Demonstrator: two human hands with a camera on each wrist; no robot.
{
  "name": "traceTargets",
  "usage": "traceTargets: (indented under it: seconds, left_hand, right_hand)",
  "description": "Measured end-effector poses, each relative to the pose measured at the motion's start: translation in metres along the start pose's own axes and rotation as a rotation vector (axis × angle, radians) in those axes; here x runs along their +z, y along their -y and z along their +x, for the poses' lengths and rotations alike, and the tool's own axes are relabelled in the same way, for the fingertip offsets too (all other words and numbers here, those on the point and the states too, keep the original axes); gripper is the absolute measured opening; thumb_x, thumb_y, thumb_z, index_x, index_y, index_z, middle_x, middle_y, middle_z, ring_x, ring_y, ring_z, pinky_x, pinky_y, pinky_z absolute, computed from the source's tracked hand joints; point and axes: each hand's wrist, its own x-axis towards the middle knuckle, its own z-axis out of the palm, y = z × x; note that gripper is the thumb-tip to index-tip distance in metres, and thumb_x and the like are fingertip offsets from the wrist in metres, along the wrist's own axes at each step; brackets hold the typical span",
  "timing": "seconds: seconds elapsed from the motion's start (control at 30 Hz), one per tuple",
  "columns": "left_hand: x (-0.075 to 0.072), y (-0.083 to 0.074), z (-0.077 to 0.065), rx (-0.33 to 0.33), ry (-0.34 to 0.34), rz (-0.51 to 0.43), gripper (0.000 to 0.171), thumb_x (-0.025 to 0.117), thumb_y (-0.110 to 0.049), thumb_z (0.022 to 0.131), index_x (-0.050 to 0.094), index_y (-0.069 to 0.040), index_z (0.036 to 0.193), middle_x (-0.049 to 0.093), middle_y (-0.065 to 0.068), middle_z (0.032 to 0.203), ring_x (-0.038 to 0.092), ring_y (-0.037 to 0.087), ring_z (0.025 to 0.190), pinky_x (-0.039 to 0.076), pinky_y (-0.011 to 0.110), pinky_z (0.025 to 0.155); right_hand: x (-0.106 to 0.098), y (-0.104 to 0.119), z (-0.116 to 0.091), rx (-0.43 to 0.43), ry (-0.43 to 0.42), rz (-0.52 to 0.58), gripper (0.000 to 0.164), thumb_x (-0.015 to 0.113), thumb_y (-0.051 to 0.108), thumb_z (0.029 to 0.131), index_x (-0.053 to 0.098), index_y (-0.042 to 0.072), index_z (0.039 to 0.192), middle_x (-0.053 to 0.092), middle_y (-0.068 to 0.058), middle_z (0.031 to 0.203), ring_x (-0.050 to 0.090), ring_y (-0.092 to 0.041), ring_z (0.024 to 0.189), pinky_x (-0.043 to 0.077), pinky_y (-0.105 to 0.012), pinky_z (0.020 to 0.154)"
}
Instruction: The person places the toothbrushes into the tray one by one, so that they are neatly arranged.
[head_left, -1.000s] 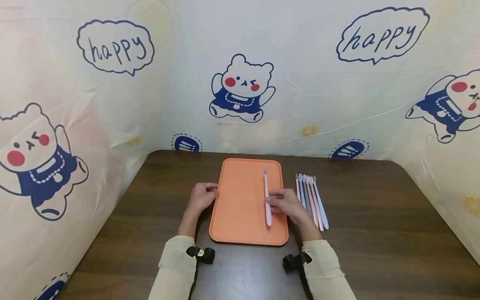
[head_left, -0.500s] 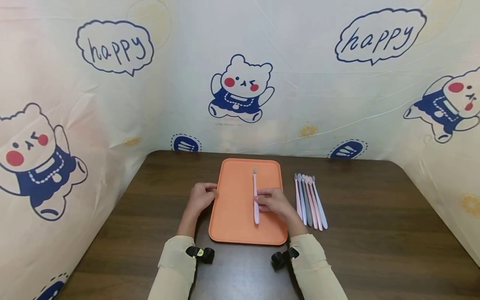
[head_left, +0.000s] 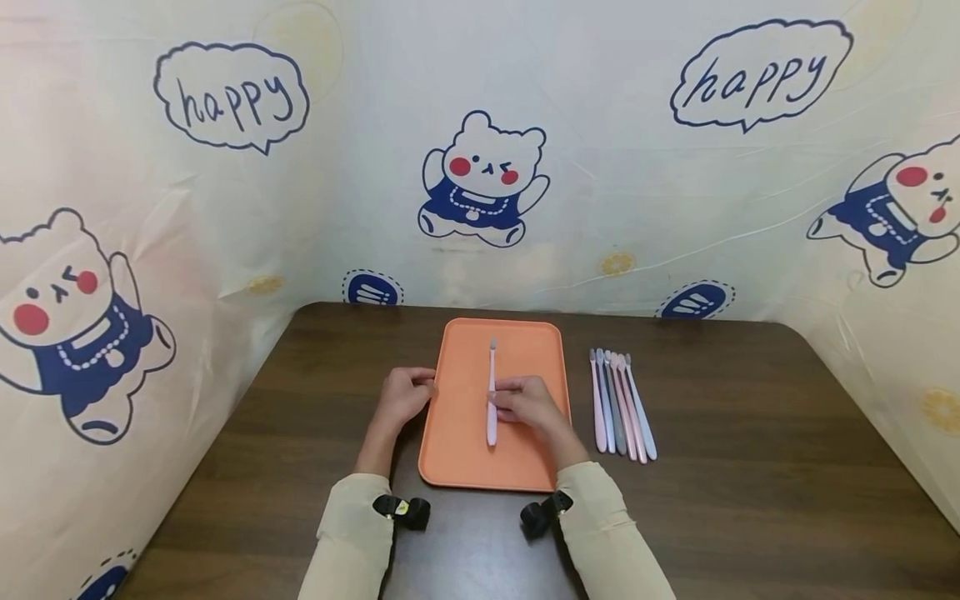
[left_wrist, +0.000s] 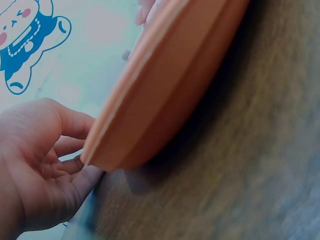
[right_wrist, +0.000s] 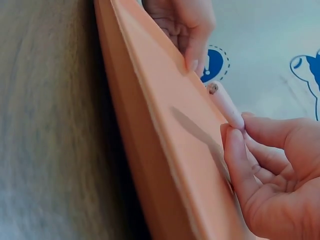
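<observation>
A pale pink toothbrush (head_left: 492, 429), bristle head toward the far side, is pinched between the thumb and fingers of my right hand (head_left: 531, 404). It hovers just over the middle of an orange tray (head_left: 457, 458); in the right wrist view, the handle (right_wrist: 227, 106) sits apart from its shadow on the tray. At the tray's left edge, my left hand (head_left: 406, 394) pinches the rim, and the left wrist view shows thumb and fingers (left_wrist: 75, 122) at the tray's corner. Part of the toothbrush handle is hidden behind the right fingertips.
Several toothbrushes (head_left: 622, 408) in pink, blue and grey lie side by side on the dark wooden table (head_left: 750, 433), right of the tray. A printed curtain (head_left: 337, 167) stands around the table's back and sides.
My right hand has carried the toothbrush leftward from the tray's right side to its middle. The left hand has stayed at the tray's left rim.
</observation>
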Motion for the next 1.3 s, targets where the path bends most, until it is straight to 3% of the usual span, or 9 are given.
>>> traceTargets:
  seconds: [0.2, 0.83, 1.3]
  left_hand:
    - [-0.001, -0.002, 0.001, 0.002, -0.004, 0.007, 0.034, 0.060, -0.007, 0.090, 0.073, 0.000, 0.121, 0.072, 0.017, 0.107, 0.066, 0.024, 0.091, 0.051, 0.026, 0.071]
    - [0.001, -0.003, 0.000, -0.017, -0.013, 0.028, 0.035, 0.062, -0.008, 0.089, 0.073, -0.002, 0.121, 0.073, 0.015, 0.106, 0.065, 0.022, 0.089, 0.052, 0.027, 0.072]
    - [0.003, -0.007, -0.002, -0.050, -0.037, 0.020, 0.033, 0.064, -0.006, 0.089, 0.074, 0.000, 0.119, 0.074, 0.017, 0.109, 0.065, 0.025, 0.094, 0.054, 0.028, 0.073]
  right_hand:
    - [0.011, 0.008, 0.004, 0.002, -0.033, -0.026, 0.030, 0.069, 0.001, 0.092, 0.068, -0.011, 0.119, 0.076, -0.021, 0.100, 0.064, -0.006, 0.068, 0.056, -0.017, 0.060]
    - [0.031, 0.012, 0.016, 0.079, -0.145, -0.123, 0.021, 0.077, 0.004, 0.087, 0.076, -0.004, 0.106, 0.076, -0.019, 0.101, 0.065, -0.007, 0.067, 0.060, -0.022, 0.065]
    - [0.035, 0.014, 0.021, 0.072, -0.134, -0.206, 0.014, 0.081, 0.008, 0.084, 0.078, -0.002, 0.094, 0.071, -0.008, 0.075, 0.062, -0.004, 0.054, 0.055, -0.018, 0.054]
